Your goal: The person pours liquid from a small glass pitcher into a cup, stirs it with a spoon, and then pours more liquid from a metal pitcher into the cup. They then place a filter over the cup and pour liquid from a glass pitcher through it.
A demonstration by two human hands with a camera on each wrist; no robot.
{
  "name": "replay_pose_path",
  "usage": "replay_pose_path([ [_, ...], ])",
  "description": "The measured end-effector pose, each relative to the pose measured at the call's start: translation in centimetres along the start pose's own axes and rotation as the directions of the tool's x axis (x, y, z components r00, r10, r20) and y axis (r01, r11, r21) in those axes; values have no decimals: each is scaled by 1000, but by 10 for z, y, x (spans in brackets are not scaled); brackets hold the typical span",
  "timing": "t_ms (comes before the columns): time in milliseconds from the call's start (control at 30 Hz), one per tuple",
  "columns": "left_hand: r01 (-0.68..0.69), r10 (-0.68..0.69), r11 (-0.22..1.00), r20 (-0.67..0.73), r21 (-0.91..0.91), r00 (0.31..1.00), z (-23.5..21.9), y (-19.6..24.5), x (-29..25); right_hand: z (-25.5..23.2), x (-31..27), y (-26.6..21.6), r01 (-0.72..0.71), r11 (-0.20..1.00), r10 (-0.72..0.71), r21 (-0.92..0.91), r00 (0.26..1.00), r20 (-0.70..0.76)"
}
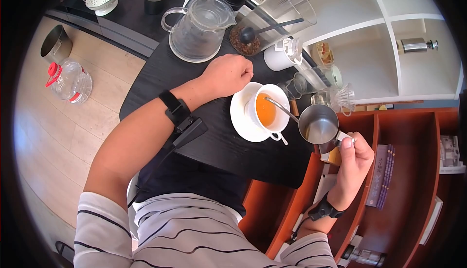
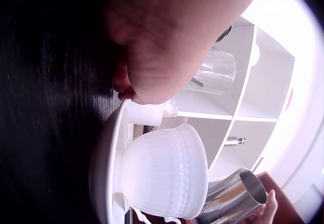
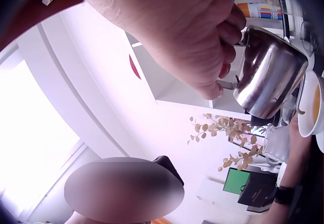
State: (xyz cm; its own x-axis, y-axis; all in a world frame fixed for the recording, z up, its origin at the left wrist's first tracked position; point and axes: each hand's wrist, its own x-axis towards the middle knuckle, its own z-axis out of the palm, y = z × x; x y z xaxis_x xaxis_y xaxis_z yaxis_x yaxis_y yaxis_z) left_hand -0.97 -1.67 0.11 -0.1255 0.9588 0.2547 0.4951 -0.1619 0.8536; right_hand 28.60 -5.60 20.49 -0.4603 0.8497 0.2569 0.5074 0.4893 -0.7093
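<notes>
My right hand [image 1: 354,163] grips the handle of a small stainless steel pouring kettle [image 1: 318,124] with a thin gooseneck spout. The kettle is tilted, and its spout tip reaches over the rim of a white cup [image 1: 283,115]. Amber liquid [image 1: 265,112] lies in the cup, which stands on a white saucer [image 1: 242,119] on the black table [image 1: 228,154]. On the tabletop beside the saucer's far edge rests my left hand [image 1: 226,76], fingers curled in and nothing visible in them. In the left wrist view, the ribbed cup [image 2: 162,173] stands just beyond that hand.
Behind my left hand stands a glass jug [image 1: 202,32]. Close by are a clear container with a black scoop [image 1: 248,34] and a white canister [image 1: 279,58]. Small glassware [image 1: 294,88] lines the table's far edge. Red-brown shelves [image 1: 404,161] border the right side.
</notes>
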Motion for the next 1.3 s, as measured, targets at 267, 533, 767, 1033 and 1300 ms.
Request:
replay_pose_path([
  [267,-4,4,1000,-1,14,1000,0,0,0,-1,0,4,1,1000,-1,2,1000,-6],
  [533,-21,21,1000,-12,8,1000,2,-1,0,-6,-7,13,-11,1000,10,-18,999,-42],
  [767,-32,33,999,-29,14,999,2,0,-1,-10,-18,21,-34,999,36,19,994,-100],
  [1033,-35,35,998,-10,48,999,2,-1,0,-10,-48,71,-43,918,148,394,960,-239],
  [1300,-64,65,997,-22,43,998,3,0,0,9,-75,113,2,725,380,689,833,-402],
])
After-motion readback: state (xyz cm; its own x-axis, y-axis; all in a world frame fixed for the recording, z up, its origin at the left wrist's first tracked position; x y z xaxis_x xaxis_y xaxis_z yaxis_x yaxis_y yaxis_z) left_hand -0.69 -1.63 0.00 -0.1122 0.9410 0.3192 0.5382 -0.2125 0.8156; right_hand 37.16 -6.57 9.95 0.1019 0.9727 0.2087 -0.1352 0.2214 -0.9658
